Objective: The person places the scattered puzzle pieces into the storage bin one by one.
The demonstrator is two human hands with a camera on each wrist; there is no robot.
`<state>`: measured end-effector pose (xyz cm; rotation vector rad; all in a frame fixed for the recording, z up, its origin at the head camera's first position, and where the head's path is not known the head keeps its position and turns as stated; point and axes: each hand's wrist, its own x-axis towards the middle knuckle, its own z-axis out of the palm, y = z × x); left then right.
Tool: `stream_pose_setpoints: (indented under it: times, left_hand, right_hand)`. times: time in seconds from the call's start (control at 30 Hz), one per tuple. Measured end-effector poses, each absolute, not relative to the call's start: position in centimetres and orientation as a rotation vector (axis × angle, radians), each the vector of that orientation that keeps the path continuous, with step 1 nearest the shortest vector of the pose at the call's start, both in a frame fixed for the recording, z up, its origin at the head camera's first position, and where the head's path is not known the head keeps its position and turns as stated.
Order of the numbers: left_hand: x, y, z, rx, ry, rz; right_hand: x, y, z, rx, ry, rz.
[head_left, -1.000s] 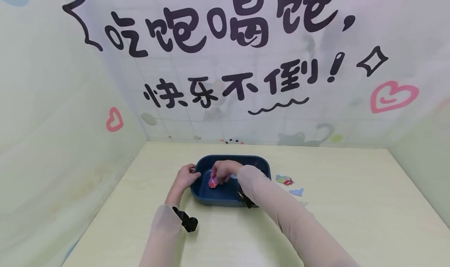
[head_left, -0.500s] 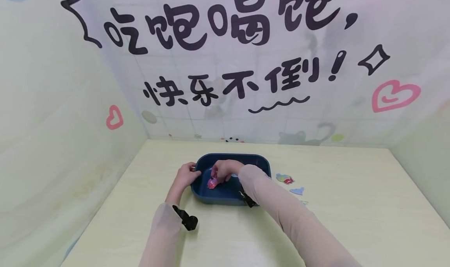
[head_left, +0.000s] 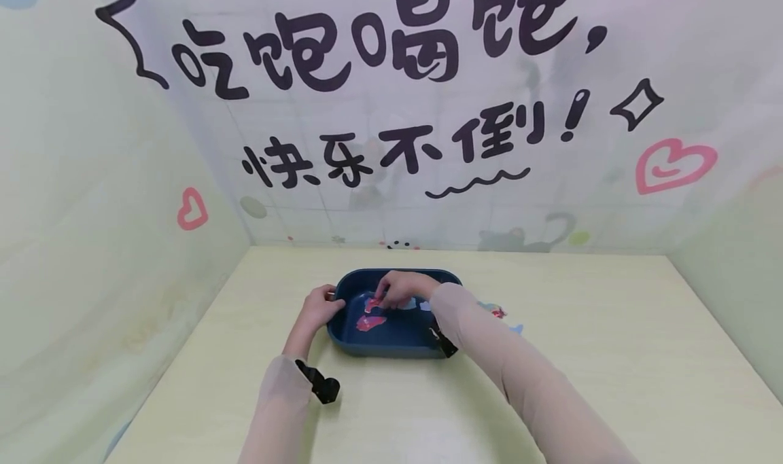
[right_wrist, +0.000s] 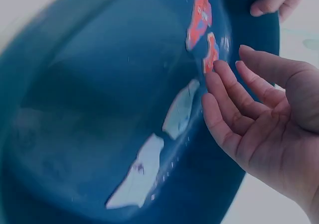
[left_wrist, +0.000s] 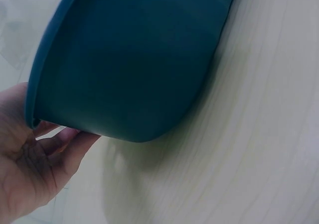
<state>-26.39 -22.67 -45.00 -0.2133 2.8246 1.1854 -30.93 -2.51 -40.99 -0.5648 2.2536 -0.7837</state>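
A dark blue oblong basin (head_left: 391, 350) stands on the table. My left hand (head_left: 321, 308) grips its left end, thumb over the rim and fingers underneath it, as the left wrist view also shows. Inside lie flat, irregular picture pieces: a pink-red one (head_left: 370, 324) near the front, a smaller red one (right_wrist: 211, 54), a pale blue one (right_wrist: 180, 109) and a whitish one (right_wrist: 138, 176). My right hand (head_left: 400, 291) hovers inside the basin with fingers loosely bent and thumb apart. Its fingertips are at the smaller red piece; whether they touch it I cannot tell.
Right of the basin, partly behind my right sleeve (head_left: 508, 369), lie a multicoloured piece (head_left: 498, 311) and a light blue piece (head_left: 517, 328) on the pale table (head_left: 612, 355). A printed cloth (head_left: 367, 226) hangs behind the table, with more cloth at both sides.
The pink-red piece, earlier in my right fingers, now lies on the basin's floor. My right hand has drawn back and to the right. My left hand stays on the rim.
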Motion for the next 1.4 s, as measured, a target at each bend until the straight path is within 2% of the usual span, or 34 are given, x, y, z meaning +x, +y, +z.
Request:
stream_pose_setpoints:
  times: [0.77,1.4]
  left_hand:
    - [-26.6,-22.7,-45.3,-0.216,2.811,1.168]
    - [-26.4,-22.6,-45.1,-0.209,2.797,1.167]
  right_hand:
    - [-31.3,5.5,-39.4,-0.403,2.283,-0.968]
    - [-30.7,9.9,-39.2,-0.372,2.287,-1.118]
